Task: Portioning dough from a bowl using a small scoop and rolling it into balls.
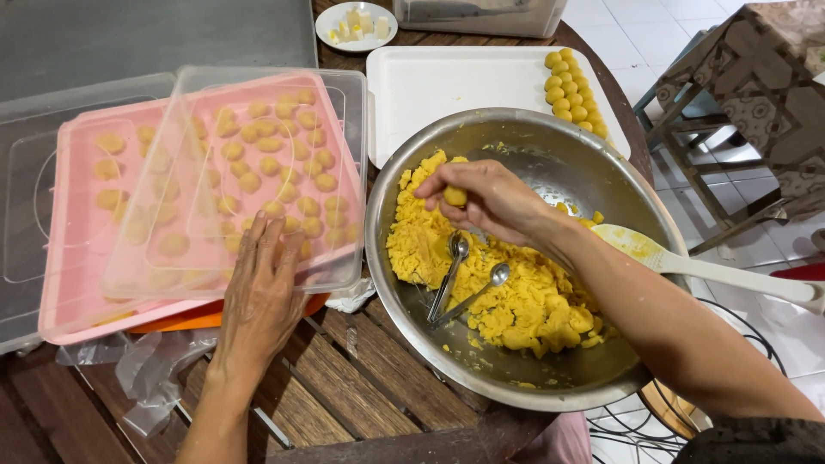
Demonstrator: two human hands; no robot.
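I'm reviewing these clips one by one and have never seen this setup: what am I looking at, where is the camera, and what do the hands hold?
There is one picture, from a camera worn on a person's head, looking down at their own bare hands over a dark slatted wooden table. The right hand pinches a small yellow dough ball above a large round steel bowl of crumbly yellow dough, where two metal spoons lie. The left hand rests flat on the clear plastic lid over a pink tray of dough balls. Behind, a white rectangular tray carries more balls.
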